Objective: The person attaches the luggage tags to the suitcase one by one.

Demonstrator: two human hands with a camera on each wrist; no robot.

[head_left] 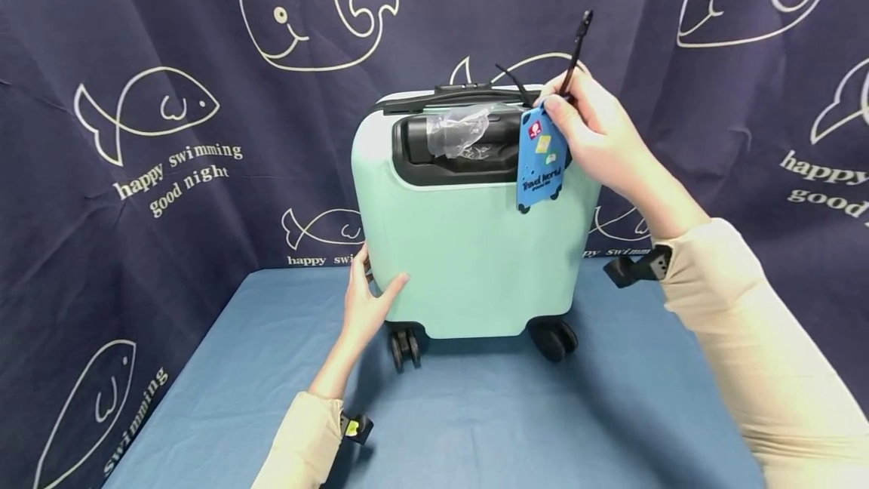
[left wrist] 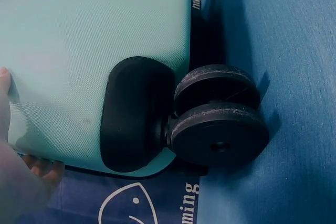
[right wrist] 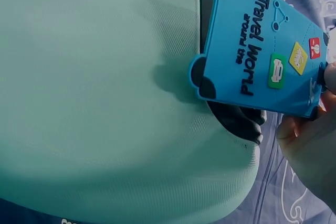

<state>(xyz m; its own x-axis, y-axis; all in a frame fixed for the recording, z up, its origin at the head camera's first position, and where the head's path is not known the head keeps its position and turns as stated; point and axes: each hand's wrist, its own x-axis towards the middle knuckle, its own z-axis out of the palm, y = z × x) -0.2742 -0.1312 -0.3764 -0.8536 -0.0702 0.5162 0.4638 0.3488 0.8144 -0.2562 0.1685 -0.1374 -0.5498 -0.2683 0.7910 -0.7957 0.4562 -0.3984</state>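
Observation:
A mint-green suitcase (head_left: pixel 468 255) stands upright on its black wheels (head_left: pixel 405 345). My left hand (head_left: pixel 366 304) holds its lower left side, thumb on the front face and fingers around the edge; in the left wrist view a black double wheel (left wrist: pixel 220 135) shows close by. At the suitcase's upper right, my right hand (head_left: pixel 591 123) pinches a blue luggage tag (head_left: pixel 541 161) at its top end. The tag's black strap (head_left: pixel 578 44) sticks up past the fingers, its other end near the top handle (head_left: pixel 448 100). "Travel World" and small coloured patches mark the tag.
Clear crinkled plastic (head_left: pixel 458 130) covers part of the black recess (head_left: pixel 414 168) in the suitcase front. A blue cloth (head_left: pixel 475 421) lies underneath. Behind hangs a navy curtain (head_left: pixel 326 127) with white whale and fish drawings.

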